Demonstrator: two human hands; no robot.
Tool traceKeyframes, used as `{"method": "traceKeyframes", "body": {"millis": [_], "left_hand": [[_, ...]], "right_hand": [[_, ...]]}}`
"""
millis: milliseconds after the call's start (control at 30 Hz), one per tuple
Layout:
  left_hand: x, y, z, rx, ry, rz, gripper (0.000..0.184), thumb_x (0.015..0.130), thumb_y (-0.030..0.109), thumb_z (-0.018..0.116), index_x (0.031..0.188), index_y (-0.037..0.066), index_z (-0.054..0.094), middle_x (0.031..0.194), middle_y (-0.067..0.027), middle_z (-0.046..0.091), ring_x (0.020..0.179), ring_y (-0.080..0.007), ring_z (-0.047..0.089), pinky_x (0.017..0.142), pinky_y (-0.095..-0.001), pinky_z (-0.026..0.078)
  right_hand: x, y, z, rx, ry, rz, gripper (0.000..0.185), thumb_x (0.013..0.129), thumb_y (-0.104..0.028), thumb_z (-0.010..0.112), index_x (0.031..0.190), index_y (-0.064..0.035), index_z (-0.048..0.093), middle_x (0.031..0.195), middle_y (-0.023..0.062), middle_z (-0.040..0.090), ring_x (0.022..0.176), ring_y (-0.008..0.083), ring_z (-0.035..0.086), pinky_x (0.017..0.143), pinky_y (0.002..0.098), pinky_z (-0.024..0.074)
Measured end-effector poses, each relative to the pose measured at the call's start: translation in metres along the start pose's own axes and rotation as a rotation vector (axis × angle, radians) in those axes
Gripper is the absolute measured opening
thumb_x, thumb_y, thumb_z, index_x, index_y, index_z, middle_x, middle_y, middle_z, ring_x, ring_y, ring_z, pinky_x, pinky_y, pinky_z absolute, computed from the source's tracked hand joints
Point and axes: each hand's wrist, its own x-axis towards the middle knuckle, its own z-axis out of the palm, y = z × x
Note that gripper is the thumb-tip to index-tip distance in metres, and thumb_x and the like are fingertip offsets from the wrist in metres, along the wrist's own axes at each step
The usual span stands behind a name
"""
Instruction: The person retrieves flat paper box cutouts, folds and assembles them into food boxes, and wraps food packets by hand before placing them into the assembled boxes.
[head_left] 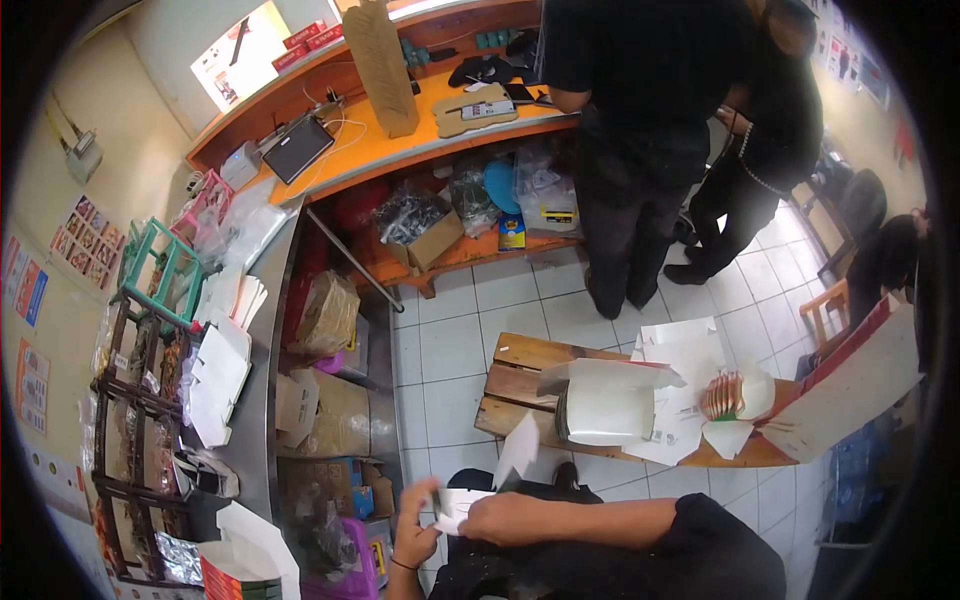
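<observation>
Near the bottom centre, my left hand [415, 525] is at the left end of a white folded card piece [455, 507], its fingers blurred. My right hand [492, 518] grips the same card from the right, fingers wrapped round its edge. A white flap [517, 450] rises above my right hand. On the wooden bench [520, 384] ahead lie a stack of white flat cartons [608, 402], an opened white carton sheet [680, 350] and a bundle of reddish packets [722, 396].
Two people in dark clothes [640, 150] stand beyond the bench. At left, a steel counter [262, 400] holds white cartons [220, 380] and a green basket [160, 275]. An orange counter [350, 150] runs along the back. A large carton [850, 390] stands at right.
</observation>
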Motion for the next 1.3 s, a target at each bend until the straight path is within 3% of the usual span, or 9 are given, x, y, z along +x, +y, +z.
{"method": "traceKeyframes", "body": {"millis": [67,200,233,433,567,900,1067,1267,1300], "left_hand": [[0.021,-0.018,-0.033,-0.132,-0.509,-0.026,0.043,0.064,-0.006,0.048,0.107,0.002,0.052,0.098,-0.0062,0.053,0.094,-0.019,0.05,0.083,-0.0295,0.038],[0.07,0.003,-0.057,-0.412,-0.57,-0.489,0.019,0.064,-0.01,0.043,0.074,0.0,0.055,0.08,-0.0071,0.054,0.08,-0.0158,0.052,0.073,-0.0245,0.041],[0.084,-0.01,-0.064,-0.194,-0.642,-0.235,0.017,0.063,-0.011,0.044,0.068,0.0,0.055,0.075,-0.008,0.053,0.076,-0.0157,0.052,0.072,-0.0239,0.04],[0.153,-0.068,-0.119,-0.623,-0.329,0.046,0.016,0.062,-0.008,0.049,0.05,0.002,0.047,0.061,-0.007,0.05,0.069,-0.0191,0.051,0.07,-0.0282,0.041],[0.195,-0.068,-0.116,-0.601,-0.099,0.059,0.022,0.073,-0.001,0.052,0.055,0.004,0.042,0.062,-0.0045,0.047,0.065,-0.0153,0.046,0.081,-0.0318,0.039],[0.26,-0.08,-0.095,-0.48,0.338,0.102,0.024,0.076,-0.001,0.048,0.057,0.008,0.037,0.066,-0.0025,0.044,0.065,-0.0122,0.043,0.082,-0.0288,0.039],[0.294,-0.071,-0.11,-0.514,-0.194,0.197,0.022,0.076,-0.003,0.047,0.057,0.006,0.04,0.065,-0.0041,0.049,0.064,-0.0136,0.046,0.081,-0.03,0.04],[0.331,-0.029,-0.113,-0.46,-1.057,-0.37,0.005,0.078,0.009,0.057,0.08,0.005,0.055,0.086,-0.0041,0.054,0.071,-0.0142,0.05,0.078,-0.0295,0.04],[0.343,-0.029,-0.103,-0.136,-1.074,0.084,0.019,0.076,0.015,0.063,0.091,0.006,0.056,0.093,-0.0047,0.053,0.072,-0.0176,0.051,0.074,-0.03,0.04]], "right_hand": [[0.008,0.003,-0.001,-0.299,-0.051,-0.222,0.015,0.074,-0.017,0.052,0.082,-0.0083,0.06,0.073,0.0101,0.06,0.092,0.0249,0.057,0.083,0.0444,0.0392],[0.037,0.013,-0.031,-0.247,-0.332,0.033,0.018,0.082,-0.022,0.05,0.089,-0.0108,0.061,0.081,0.0085,0.062,0.096,0.0247,0.056,0.089,0.0451,0.0334],[0.055,0.022,-0.05,-0.042,-0.456,0.213,0.021,0.083,-0.025,0.051,0.093,-0.0089,0.061,0.088,0.0104,0.063,0.093,0.0286,0.057,0.087,0.0425,0.0369],[0.123,0.123,-0.026,0.611,-0.554,0.486,0.021,0.078,-0.01,0.058,0.098,-0.0032,0.06,0.085,0.0031,0.061,0.081,0.0118,0.053,0.073,0.0257,0.0415],[0.196,0.084,-0.049,0.674,-0.652,0.485,0.045,0.074,-0.011,0.063,0.115,-0.0043,0.046,0.101,0.011,0.061,0.094,0.0189,0.056,0.082,0.0318,0.0421],[0.197,0.057,-0.069,0.799,-0.058,0.636,0.055,0.079,-0.015,0.058,0.127,-0.0068,0.033,0.122,0.018,0.047,0.101,0.0238,0.054,0.083,0.0313,0.0454],[0.186,0.116,-0.077,0.242,0.114,0.391,0.037,0.084,-0.019,0.053,0.118,-0.0067,0.047,0.105,0.0172,0.058,0.093,0.0262,0.058,0.08,0.0368,0.045],[0.173,0.17,-0.093,1.006,-0.046,0.561,0.026,0.085,-0.014,0.054,0.108,-0.0008,0.054,0.09,0.0004,0.06,0.08,0.0081,0.053,0.071,0.023,0.0428],[0.174,0.178,-0.09,1.042,-0.034,0.538,0.025,0.085,-0.014,0.054,0.106,0.0002,0.055,0.091,0.0004,0.06,0.08,0.0085,0.052,0.07,0.0235,0.0426]]}}
